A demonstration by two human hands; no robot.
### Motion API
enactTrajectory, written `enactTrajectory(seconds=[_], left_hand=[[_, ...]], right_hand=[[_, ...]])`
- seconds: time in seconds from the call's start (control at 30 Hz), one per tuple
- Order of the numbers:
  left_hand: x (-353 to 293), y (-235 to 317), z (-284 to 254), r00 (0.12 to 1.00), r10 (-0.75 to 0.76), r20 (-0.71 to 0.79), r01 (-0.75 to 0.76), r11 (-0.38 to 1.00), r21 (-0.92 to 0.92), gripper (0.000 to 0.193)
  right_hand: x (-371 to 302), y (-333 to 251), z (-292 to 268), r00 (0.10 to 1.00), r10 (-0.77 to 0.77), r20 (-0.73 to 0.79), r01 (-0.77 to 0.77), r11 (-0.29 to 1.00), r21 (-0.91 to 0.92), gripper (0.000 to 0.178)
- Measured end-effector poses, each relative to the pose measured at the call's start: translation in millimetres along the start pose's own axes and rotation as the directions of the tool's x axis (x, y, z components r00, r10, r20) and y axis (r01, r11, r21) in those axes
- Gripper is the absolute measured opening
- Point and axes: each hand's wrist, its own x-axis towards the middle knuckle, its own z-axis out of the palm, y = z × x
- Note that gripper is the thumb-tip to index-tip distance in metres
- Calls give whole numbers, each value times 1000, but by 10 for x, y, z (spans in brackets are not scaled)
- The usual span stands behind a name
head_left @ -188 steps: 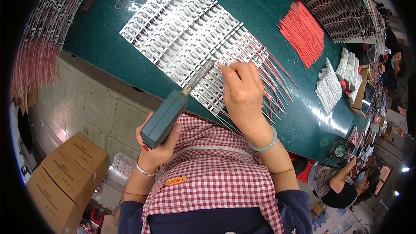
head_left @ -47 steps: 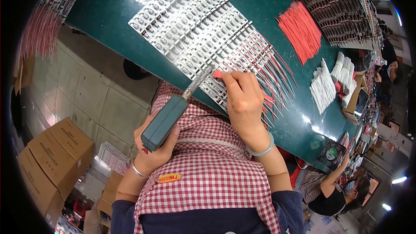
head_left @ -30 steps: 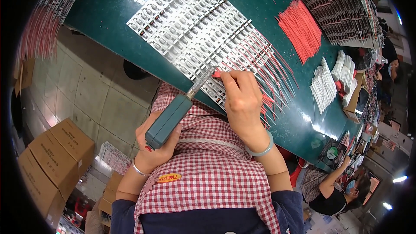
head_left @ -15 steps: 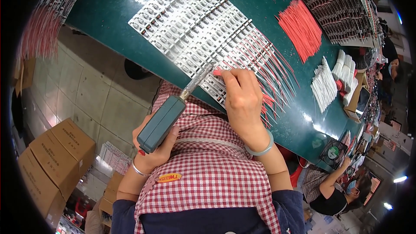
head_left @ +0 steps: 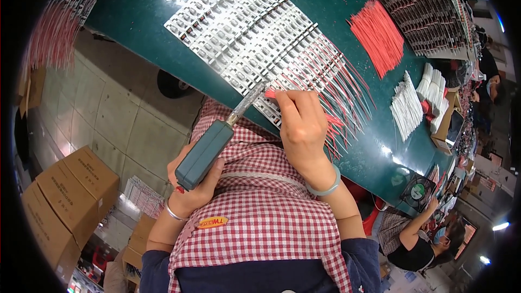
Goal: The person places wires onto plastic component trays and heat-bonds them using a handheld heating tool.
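My left hand (head_left: 203,184) is wrapped round the handle of a dark green soldering gun (head_left: 203,154). Its silvery shaft reaches up and right, the tip ending over the near part of a sheet of white circuit boards (head_left: 239,38). Just right of that tip, my right hand (head_left: 303,127) pinches a small bunch of red wires (head_left: 269,93) low over the boards. Thin red and white wires (head_left: 347,84) fan out to the right from the near rows of boards. What lies under my right fingers is hidden.
A pile of red wires (head_left: 378,38) and bundles of white wires (head_left: 406,106) lie at right on the green table (head_left: 130,21). A small black fan (head_left: 418,191) stands near a co-worker (head_left: 420,239). Cardboard boxes (head_left: 76,184) stand on the floor at left.
My right hand has shifted slightly down and left, still pinching the red wires. The soldering gun stays at nearly the same spot beside it.
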Motion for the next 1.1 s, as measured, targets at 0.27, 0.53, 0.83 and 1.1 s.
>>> enactTrajectory(seconds=[0.27,0.53,0.83,1.1], left_hand=[[85,102,0,999,-32,14,32,999,-5,27],[133,110,10,1000,-4,-4,4,1000,3,23],[0,-54,-11,999,34,-1,-34,999,24,24],[-2,-80,10,997,65,-36,-65,998,0,28]], right_hand=[[40,-25,-34,999,12,40,-11,1000,-20,32],[72,-39,-28,998,18,61,-15,999,-43,29],[79,-52,-23,997,26,67,-22,998,-61,29],[75,-55,3,998,34,59,-30,997,-69,28]])
